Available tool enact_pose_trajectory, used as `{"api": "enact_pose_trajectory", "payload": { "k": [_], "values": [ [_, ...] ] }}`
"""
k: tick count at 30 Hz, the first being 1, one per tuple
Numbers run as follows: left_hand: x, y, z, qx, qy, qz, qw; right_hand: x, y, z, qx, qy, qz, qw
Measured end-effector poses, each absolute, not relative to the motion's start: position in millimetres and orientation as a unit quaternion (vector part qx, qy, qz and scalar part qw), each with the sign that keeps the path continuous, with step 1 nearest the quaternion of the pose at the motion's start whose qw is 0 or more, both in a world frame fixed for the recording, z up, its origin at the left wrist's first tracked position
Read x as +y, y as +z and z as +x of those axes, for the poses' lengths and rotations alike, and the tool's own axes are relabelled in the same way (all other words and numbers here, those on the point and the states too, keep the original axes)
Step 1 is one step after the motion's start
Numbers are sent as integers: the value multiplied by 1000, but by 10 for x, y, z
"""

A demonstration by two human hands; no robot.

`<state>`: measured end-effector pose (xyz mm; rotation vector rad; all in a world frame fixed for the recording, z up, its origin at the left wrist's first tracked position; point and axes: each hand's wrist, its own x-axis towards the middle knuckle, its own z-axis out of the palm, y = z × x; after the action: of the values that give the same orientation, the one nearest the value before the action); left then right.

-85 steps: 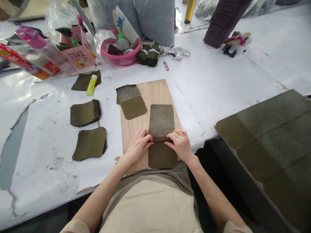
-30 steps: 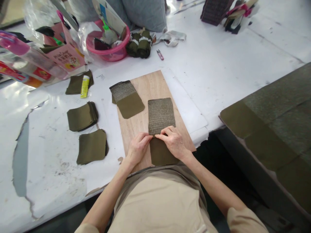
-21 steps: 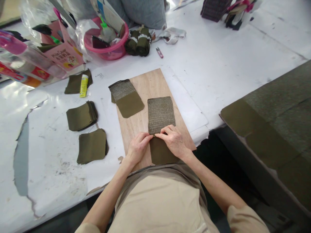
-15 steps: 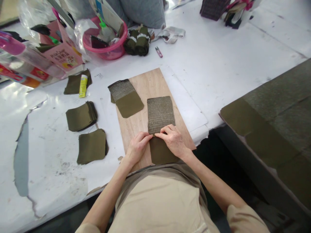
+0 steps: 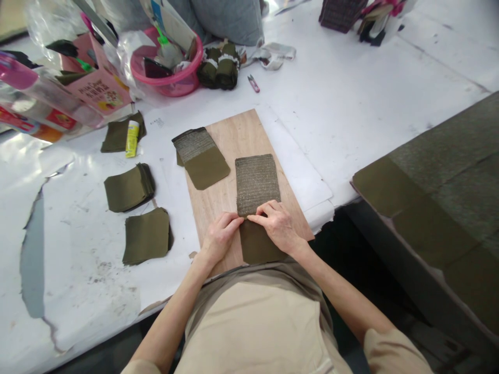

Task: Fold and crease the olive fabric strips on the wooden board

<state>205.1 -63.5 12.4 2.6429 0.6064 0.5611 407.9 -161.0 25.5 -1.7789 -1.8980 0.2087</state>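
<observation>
An olive fabric piece [image 5: 259,182] lies on a wooden board [image 5: 237,130], its far part ribbed and greyish, its near part smooth. My left hand [image 5: 221,236] pinches the left edge of this piece where the two parts meet. Right beside it, the thumb and forefinger of my right hand [image 5: 276,224] press along the same line, and the curled fingers cover part of the fabric. Farther up and to the left, another set of half-ribbed, half-smooth fabric pieces [image 5: 208,169] overlaps the board's edge.
Stacks of olive fabric [image 5: 147,236] lie left of the board, one under a yellow tube [image 5: 132,139]. Behind are a pink basket [image 5: 171,85], rolled dark fabric bundles [image 5: 227,70] and small pink thread snips [image 5: 253,83]. At right, olive cloth [image 5: 424,218] covers a separate surface.
Both hands keep their pinch at the fabric's middle line, with hardly any motion. The whole view has shifted very slightly.
</observation>
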Motion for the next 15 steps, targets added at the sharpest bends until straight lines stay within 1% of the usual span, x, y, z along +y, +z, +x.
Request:
{"api": "enact_pose_trajectory", "payload": {
  "k": [15],
  "values": [
    [-648,89,2054,222,189,942,164,-1603,266,4072,-703,73,-660,255]
  ]
}}
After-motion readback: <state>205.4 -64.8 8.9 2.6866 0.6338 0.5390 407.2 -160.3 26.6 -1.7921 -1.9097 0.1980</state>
